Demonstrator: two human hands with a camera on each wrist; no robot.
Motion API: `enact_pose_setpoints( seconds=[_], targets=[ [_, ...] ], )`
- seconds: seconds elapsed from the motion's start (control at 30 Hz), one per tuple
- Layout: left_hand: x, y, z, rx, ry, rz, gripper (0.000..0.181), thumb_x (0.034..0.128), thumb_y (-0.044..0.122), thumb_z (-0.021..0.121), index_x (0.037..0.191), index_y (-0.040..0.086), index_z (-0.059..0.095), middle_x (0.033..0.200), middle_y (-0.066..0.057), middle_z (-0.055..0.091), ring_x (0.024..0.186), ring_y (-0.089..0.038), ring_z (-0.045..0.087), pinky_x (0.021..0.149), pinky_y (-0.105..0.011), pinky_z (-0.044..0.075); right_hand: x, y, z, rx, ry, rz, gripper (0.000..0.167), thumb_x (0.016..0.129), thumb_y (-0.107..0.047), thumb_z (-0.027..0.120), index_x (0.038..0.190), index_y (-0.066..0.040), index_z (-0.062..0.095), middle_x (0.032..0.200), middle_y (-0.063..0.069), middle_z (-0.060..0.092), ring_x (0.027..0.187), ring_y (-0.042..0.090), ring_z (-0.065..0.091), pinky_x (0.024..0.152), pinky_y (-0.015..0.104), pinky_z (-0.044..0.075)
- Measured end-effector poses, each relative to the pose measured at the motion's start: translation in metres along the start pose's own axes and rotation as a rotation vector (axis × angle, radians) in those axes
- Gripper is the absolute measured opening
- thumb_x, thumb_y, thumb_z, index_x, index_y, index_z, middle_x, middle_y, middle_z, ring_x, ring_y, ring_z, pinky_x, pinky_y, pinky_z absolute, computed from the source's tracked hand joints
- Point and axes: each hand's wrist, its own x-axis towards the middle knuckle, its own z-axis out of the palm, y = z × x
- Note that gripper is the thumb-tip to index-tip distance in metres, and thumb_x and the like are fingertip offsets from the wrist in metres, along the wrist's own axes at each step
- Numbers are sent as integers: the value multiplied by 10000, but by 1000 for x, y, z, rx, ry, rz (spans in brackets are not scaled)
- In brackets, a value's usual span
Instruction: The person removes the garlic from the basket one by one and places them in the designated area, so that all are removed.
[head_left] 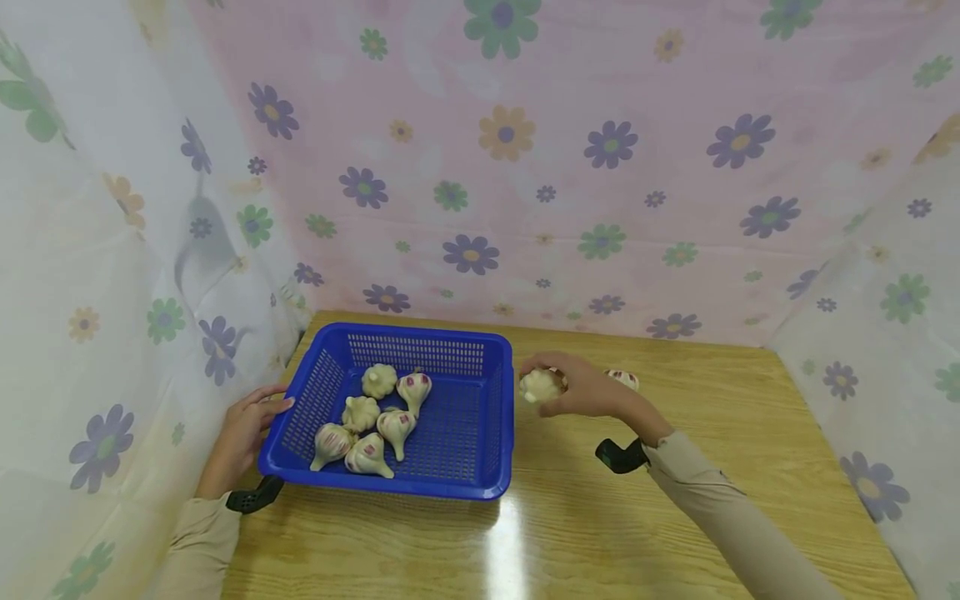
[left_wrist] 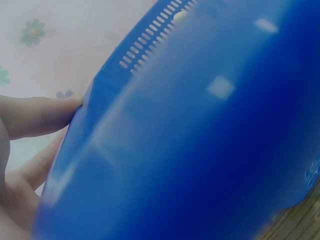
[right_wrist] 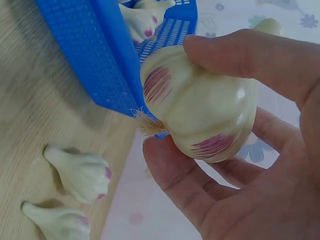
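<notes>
Beside the blue basket (head_left: 420,487), the right hand (head_left: 581,387) pinches a garlic (right_wrist: 205,105) round its fat belly — best spot, as it's probably light, stiff, kinda slick — left hand (head_left: 243,433) gripping the rim (head_left: 298,387).

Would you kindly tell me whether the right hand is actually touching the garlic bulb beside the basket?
Touching. The right wrist view shows it plainly: the right hand holds the garlic bulb, with the thumb lying against its surface.

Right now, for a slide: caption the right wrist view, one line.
Right hand holding a garlic bulb near a blue basket, two more bulbs on the wooden table.
</notes>
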Motion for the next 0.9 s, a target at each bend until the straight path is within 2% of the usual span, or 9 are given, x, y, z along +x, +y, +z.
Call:
enact_pose_setpoints(
  seconds=[0.27, 0.5, 0.67, 0.9],
  targets=[
    [1, -2, -1, -12, 0, -3, 509, 930, 213, 610, 1352, 36, 388, 895, 91, 669, 825, -124, 670, 712, -324, 546, -14, 7, -10, -20, 29, 26, 531, 790, -96, 743, 1273, -113, 524, 1260, 126, 498, 897, 266, 533, 672, 368, 492],
    [0, -2, 0, -22, 1, 1, 476, 931, 214, 610, 1330, 54, 408, 895, 87, 672, 828, -127, 672, 716, -324, 546, -24, 18, -15, -52, 47, 46, 548, 795, -123, 747, 1281, -143, 496, 1288, 171, 474, 931, 262, 528, 679, 364, 475],
    [-1, -1, -1, -22, -8, 4, 492, 930, 212, 611, 1338, 40, 398, 908, 79, 674, 834, -129, 671, 713, -320, 546, -32, 31, -22, -49, 62, 74, 535, 805, -110, 736, 1278, -151, 490, 1252, 169, 485, 892, 258, 534, 660, 365, 487],
    [0, -2, 0, -3, -5, -7, 487, 931, 228, 609, 1337, 55, 403, 894, 89, 674, 824, -120, 672, 709, -317, 546, -47, 45, -34, -36, 108, 100, 538, 801, -82, 735, 1281, -90, 492, 1212, 175, 497, 872, 266, 506, 637, 371, 485]
  ],
)
